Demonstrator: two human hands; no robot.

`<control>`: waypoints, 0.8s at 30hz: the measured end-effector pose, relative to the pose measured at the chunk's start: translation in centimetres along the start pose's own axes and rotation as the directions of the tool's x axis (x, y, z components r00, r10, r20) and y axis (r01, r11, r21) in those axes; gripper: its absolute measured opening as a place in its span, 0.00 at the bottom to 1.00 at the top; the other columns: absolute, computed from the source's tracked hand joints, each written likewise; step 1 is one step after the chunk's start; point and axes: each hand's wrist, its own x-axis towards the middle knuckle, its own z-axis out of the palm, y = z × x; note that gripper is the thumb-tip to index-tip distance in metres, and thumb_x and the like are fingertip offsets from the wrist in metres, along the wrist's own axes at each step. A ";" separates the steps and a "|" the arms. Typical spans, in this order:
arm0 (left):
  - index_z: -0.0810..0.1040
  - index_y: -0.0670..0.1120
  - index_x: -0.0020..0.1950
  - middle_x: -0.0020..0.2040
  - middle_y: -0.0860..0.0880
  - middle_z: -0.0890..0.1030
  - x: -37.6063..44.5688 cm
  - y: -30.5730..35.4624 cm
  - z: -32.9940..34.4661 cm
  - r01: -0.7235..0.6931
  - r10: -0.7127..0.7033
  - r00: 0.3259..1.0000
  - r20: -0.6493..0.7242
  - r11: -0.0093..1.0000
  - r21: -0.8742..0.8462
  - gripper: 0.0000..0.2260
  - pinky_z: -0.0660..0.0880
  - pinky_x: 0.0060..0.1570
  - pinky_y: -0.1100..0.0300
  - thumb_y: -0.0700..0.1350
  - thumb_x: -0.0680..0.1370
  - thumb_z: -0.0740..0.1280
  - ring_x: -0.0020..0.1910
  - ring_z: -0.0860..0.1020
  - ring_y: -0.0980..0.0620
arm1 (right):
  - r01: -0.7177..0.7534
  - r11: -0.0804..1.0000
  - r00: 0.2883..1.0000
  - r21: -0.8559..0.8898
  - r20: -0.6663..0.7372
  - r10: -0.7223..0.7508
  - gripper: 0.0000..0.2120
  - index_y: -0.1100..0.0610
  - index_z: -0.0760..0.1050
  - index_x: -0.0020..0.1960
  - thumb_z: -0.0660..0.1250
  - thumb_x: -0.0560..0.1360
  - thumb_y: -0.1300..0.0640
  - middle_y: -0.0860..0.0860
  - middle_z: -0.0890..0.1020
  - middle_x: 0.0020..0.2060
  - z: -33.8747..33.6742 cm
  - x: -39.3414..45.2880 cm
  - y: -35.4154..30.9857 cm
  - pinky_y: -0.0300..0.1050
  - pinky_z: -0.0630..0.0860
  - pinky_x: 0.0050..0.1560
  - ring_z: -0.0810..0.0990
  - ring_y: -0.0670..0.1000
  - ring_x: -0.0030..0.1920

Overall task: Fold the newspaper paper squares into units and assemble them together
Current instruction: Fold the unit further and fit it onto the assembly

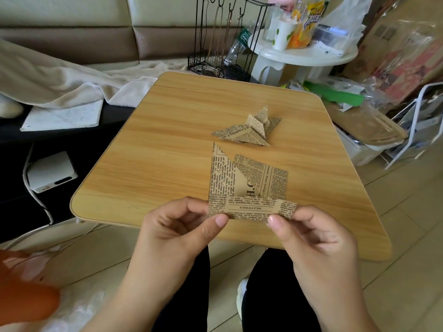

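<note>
Nearest the lens: left hand (182, 226) and right hand (311, 233), low centre, above dark-trousered knees. Each pinching one end of a partly folded newspaper square (247, 188), thumb on the near face, curled fingers behind. Held just above the near half of a wooden table (143, 164); whether its far edge touches the top, not clear.

Paper in hand: near edge turned up into a narrow band between the two thumbs; an upper corner folded in on a diagonal; a long point standing at the far left. Judged a unit mid-fold, not finished.

Finished work: folded newspaper units (249, 130), lying on the table just beyond the held sheet, apart from it. Pointed flaps overlapping, seemingly two or more pieces already slotted together; exact count not readable.

Step in hand: shaping a further unit. Assembly apparently begun but not complete.

Next move, as a judgement: band to be creased flat and even, both pinches level so the edges meet squarely; thin paper, likely to tear or skew if pulled unevenly. Thereafter, flaps to be tucked into the pockets of the waiting cluster.

Containers: black wire rack (223, 51) behind the table, cords hung from its hooks, base basket holding dark oddments not identifiable. White round stool (304, 56) bearing a patterned cup (282, 35), a clear glass, an orange snack bag (304, 22) and a thin plastic bag. Lidded bin at right, contents hidden.
</note>
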 end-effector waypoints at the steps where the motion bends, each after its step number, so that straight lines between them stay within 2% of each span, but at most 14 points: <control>1: 0.82 0.46 0.36 0.40 0.43 0.85 -0.1 -0.1 0.4 0.029 -0.031 0.999 -0.044 0.999 -0.045 0.08 0.77 0.44 0.66 0.37 0.62 0.79 0.41 0.83 0.52 | -0.027 0.998 0.999 0.060 -0.022 0.028 0.07 0.61 0.76 0.33 0.73 0.62 0.60 0.48 0.84 0.30 0.3 0.1 -0.1 0.27 0.73 0.35 0.80 0.40 0.31; 5: 0.79 0.49 0.36 0.37 0.41 0.84 -0.1 0.0 1.5 0.144 -0.179 0.963 -0.202 0.974 -0.176 0.11 0.80 0.44 0.60 0.36 0.62 0.76 0.38 0.83 0.49 | -0.134 0.974 0.984 0.182 -0.092 0.152 0.09 0.62 0.73 0.36 0.72 0.61 0.61 0.54 0.83 0.30 1.2 0.4 -0.1 0.32 0.76 0.37 0.82 0.46 0.32; 8: 0.74 0.46 0.44 0.34 0.41 0.83 0.0 0.1 1.9 0.169 -0.234 0.933 -0.273 0.956 -0.241 0.13 0.79 0.40 0.60 0.38 0.63 0.70 0.36 0.83 0.48 | -0.186 0.960 0.968 0.207 -0.128 0.216 0.09 0.60 0.73 0.36 0.72 0.60 0.60 0.54 0.82 0.28 1.6 0.6 -0.2 0.34 0.77 0.36 0.81 0.47 0.30; 11: 0.74 0.45 0.49 0.35 0.41 0.83 0.1 0.1 2.1 0.208 -0.284 0.912 -0.296 0.942 -0.265 0.15 0.80 0.39 0.60 0.39 0.64 0.69 0.36 0.83 0.49 | -0.220 0.943 0.959 0.251 -0.124 0.256 0.11 0.59 0.73 0.39 0.72 0.60 0.60 0.54 0.82 0.30 1.8 0.8 -0.2 0.35 0.78 0.36 0.82 0.48 0.31; 13: 0.76 0.43 0.47 0.35 0.42 0.84 0.2 0.0 2.2 0.237 -0.324 0.900 -0.291 0.925 -0.297 0.12 0.80 0.39 0.60 0.39 0.65 0.69 0.36 0.83 0.49 | -0.242 0.926 0.952 0.289 -0.111 0.284 0.11 0.58 0.73 0.41 0.72 0.60 0.60 0.53 0.82 0.30 1.8 0.9 -0.2 0.35 0.77 0.35 0.82 0.49 0.31; 15: 0.80 0.45 0.40 0.34 0.44 0.83 0.2 -0.1 2.2 0.256 -0.350 0.897 -0.271 0.910 -0.325 0.06 0.81 0.38 0.60 0.38 0.65 0.68 0.34 0.83 0.50 | -0.262 0.916 0.946 0.305 -0.107 0.306 0.13 0.57 0.74 0.43 0.72 0.60 0.60 0.52 0.83 0.31 1.9 1.0 -0.2 0.34 0.76 0.34 0.82 0.48 0.32; 18: 0.83 0.48 0.31 0.32 0.46 0.83 0.3 0.0 2.2 0.265 -0.357 0.902 -0.241 0.901 -0.344 0.08 0.81 0.37 0.61 0.37 0.65 0.67 0.33 0.83 0.51 | -0.295 0.900 0.935 0.320 -0.098 0.342 0.15 0.57 0.75 0.46 0.72 0.60 0.60 0.52 0.83 0.31 1.9 1.1 -0.2 0.35 0.77 0.34 0.82 0.48 0.32; 24: 0.81 0.46 0.35 0.33 0.44 0.83 0.4 -0.2 1.7 0.264 -0.374 0.886 -0.275 0.893 -0.364 0.05 0.81 0.37 0.60 0.37 0.65 0.67 0.33 0.83 0.49 | -0.337 0.903 0.926 0.266 -0.078 0.369 0.17 0.57 0.76 0.49 0.73 0.61 0.60 0.53 0.84 0.31 1.9 1.2 -0.6 0.36 0.78 0.35 0.84 0.49 0.34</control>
